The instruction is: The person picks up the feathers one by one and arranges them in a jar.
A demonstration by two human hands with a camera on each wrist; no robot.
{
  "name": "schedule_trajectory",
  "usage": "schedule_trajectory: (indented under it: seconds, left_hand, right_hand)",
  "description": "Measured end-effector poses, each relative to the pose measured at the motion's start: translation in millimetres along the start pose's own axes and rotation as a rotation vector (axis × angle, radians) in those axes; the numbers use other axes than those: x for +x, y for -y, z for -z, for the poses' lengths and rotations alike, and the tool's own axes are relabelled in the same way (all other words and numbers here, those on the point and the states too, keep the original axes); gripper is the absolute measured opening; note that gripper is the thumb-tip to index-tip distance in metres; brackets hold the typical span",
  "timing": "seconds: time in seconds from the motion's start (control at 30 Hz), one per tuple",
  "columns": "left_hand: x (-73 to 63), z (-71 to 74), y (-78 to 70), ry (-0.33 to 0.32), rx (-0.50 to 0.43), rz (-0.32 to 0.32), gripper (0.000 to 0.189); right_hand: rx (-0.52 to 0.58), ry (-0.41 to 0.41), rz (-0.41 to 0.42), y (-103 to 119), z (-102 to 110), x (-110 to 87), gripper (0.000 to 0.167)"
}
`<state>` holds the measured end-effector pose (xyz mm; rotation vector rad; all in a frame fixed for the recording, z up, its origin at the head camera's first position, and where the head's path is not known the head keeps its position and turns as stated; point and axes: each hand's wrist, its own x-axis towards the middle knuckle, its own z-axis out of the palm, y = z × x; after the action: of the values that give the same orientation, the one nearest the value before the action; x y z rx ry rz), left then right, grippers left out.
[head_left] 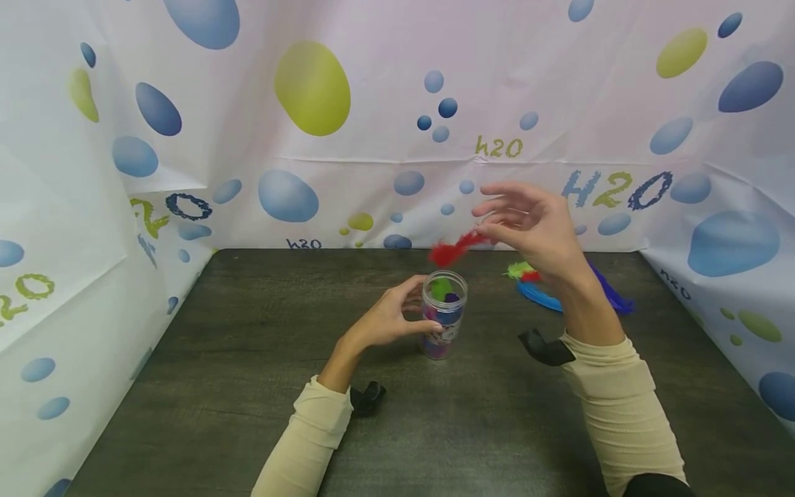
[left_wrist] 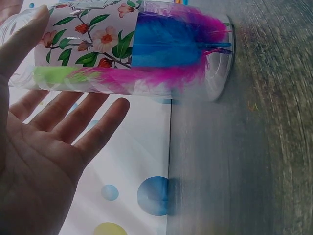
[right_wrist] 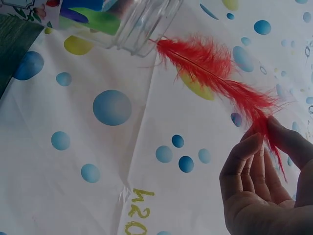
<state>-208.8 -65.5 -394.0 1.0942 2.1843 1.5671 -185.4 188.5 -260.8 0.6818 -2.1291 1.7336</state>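
A clear jar (head_left: 444,335) with a floral label (left_wrist: 95,36) stands upright on the dark table, its mouth uncovered. Blue and pink feathers show through its wall in the left wrist view. My left hand (head_left: 390,316) holds the jar from the left, thumb across the front and fingers round the far side. Above the rim, my right hand (head_left: 533,226) pinches a red feather (right_wrist: 210,76) between thumb and forefinger. The feather slants down, its quill end right by the jar's mouth in the right wrist view.
Behind my right wrist lie more feathers on the table (head_left: 267,386): a light blue one (head_left: 537,295), a dark blue one (head_left: 611,293), and a green one (head_left: 519,269) with a bit of red. A white sheet with coloured spots encloses the back and sides.
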Motion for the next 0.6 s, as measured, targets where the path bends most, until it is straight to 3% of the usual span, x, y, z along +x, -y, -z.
schedule_trajectory:
  seconds: [0.27, 0.6]
  left_hand:
    - [1.7, -0.1, 1.2, -0.002, 0.001, 0.004, 0.073]
    - [0.2, -0.2, -0.5, -0.002, -0.001, -0.001, 0.072]
  right_hand:
    - [0.051, 0.040, 0.054, 1, -1, -8.2, 0.039]
    - [0.040, 0.109, 0.006, -10, -3, -20.6, 0.036]
